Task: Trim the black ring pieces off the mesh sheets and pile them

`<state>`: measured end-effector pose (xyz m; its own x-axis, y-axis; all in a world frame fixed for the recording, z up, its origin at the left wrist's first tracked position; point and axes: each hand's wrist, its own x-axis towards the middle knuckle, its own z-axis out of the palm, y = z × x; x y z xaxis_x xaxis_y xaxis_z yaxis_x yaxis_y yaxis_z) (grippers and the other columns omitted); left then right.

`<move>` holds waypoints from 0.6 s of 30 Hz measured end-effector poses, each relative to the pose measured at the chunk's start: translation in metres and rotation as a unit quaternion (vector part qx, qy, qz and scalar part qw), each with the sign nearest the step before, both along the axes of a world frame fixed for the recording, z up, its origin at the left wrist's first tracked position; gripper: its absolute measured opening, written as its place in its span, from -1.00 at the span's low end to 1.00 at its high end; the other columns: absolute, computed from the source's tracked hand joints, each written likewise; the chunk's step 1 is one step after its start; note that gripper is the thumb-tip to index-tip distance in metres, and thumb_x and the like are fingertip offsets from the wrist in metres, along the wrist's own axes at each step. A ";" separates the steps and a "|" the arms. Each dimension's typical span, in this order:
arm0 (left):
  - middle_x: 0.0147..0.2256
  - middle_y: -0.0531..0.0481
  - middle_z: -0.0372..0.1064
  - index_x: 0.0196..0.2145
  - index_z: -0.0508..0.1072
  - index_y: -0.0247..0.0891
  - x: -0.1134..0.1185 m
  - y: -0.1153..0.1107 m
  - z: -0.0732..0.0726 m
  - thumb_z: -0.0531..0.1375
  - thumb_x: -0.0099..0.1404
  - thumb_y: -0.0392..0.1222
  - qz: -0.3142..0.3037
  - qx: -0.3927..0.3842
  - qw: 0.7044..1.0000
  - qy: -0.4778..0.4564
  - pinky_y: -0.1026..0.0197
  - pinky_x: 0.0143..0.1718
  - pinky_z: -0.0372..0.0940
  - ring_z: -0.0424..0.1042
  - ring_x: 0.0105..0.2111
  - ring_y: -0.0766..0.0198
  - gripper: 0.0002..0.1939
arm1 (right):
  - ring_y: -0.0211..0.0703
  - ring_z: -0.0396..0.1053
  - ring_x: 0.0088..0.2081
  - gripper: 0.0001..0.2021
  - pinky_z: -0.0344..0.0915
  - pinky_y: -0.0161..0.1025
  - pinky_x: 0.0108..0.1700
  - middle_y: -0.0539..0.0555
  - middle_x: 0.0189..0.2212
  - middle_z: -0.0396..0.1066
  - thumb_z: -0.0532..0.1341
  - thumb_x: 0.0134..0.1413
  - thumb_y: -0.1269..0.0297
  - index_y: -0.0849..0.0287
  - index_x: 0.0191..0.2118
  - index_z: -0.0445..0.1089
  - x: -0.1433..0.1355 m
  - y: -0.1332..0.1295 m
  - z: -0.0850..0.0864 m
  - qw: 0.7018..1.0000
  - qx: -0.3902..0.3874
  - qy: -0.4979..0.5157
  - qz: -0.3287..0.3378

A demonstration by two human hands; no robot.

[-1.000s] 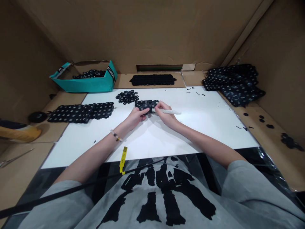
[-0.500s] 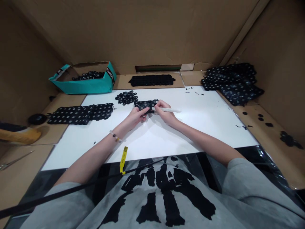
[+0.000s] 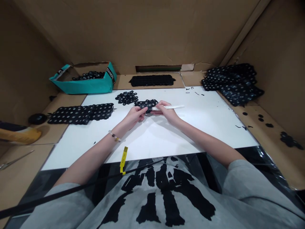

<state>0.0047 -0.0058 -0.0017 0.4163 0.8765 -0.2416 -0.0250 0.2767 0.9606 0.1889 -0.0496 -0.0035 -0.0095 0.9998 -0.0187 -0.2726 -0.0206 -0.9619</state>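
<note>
Between my hands is a small black sheet with grey round dots (image 3: 145, 104), over the middle of the white board (image 3: 147, 140). My left hand (image 3: 136, 115) pinches its near left edge, thumb on top. My right hand (image 3: 167, 112) is closed round a slim white pen-like tool (image 3: 175, 107), whose back end sticks out to the right. The tool's tip meets the sheet's right part; what kind of tip it has is too small to tell. Just behind my left hand lies a heap of loose black rings with grey centres (image 3: 126, 97).
Dotted black sheets (image 3: 73, 115) lie at left, with a larger pile (image 3: 233, 82) at back right. A teal box (image 3: 83, 86) holds more round pieces. A black strip stack (image 3: 152, 80) lies at the back. Scissors (image 3: 16, 160) and a yellow bottle (image 3: 20, 133) are far left. Cardboard walls surround the board.
The sheet's right end now lies flatter and more spread out. My right hand and the white tool have shifted slightly right, the tool tilting up at its back end. My left hand keeps its hold.
</note>
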 end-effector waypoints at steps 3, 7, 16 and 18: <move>-0.63 0.12 0.19 -0.48 0.34 -0.32 0.001 -0.002 -0.002 0.45 0.07 0.00 -0.008 0.005 1.000 -0.002 0.35 -0.67 -0.05 0.13 -0.69 0.48 -0.58 | -0.14 0.54 -0.39 -0.65 0.47 -0.16 -0.22 -0.07 -0.48 0.43 0.36 -0.07 0.02 0.11 -0.44 0.21 -0.003 -0.002 -0.002 1.000 -0.007 -0.010 0.006; -0.64 0.11 0.19 -0.52 0.33 -0.31 0.002 -0.002 -0.004 0.45 0.06 0.01 0.002 0.016 1.000 0.013 0.33 -0.67 -0.06 0.13 -0.70 0.48 -0.57 | -0.15 0.54 -0.38 -0.64 0.48 -0.15 -0.20 -0.08 -0.49 0.42 0.35 -0.04 0.01 0.10 -0.43 0.19 -0.004 -0.001 -0.004 1.000 -0.005 -0.008 0.010; -0.67 0.09 0.18 -0.60 0.30 -0.29 0.000 0.001 -0.018 0.41 0.09 0.06 -0.008 0.085 0.995 0.043 0.31 -0.64 -0.09 0.11 -0.67 0.46 -0.54 | -0.17 0.52 -0.33 -0.75 0.42 -0.19 -0.20 -0.07 -0.48 0.42 0.20 0.12 0.07 0.09 -0.40 0.20 -0.009 -0.005 -0.019 0.985 0.082 -0.148 -0.024; -0.66 0.08 0.19 -0.60 0.33 -0.31 0.000 0.001 -0.018 0.39 0.12 0.07 -0.020 0.091 0.994 0.055 0.32 -0.63 -0.08 0.11 -0.66 0.46 -0.55 | -0.14 0.51 -0.32 -0.76 0.40 -0.20 -0.21 -0.06 -0.46 0.44 0.17 0.15 0.07 0.09 -0.40 0.21 -0.008 -0.007 -0.019 0.975 0.105 -0.194 -0.034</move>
<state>0.0051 -0.0044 -0.0195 0.4311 0.8935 -0.1262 0.0899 0.0966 0.9913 0.1805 -0.0562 -0.0226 0.0245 0.9801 0.1967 0.1195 0.1925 -0.9740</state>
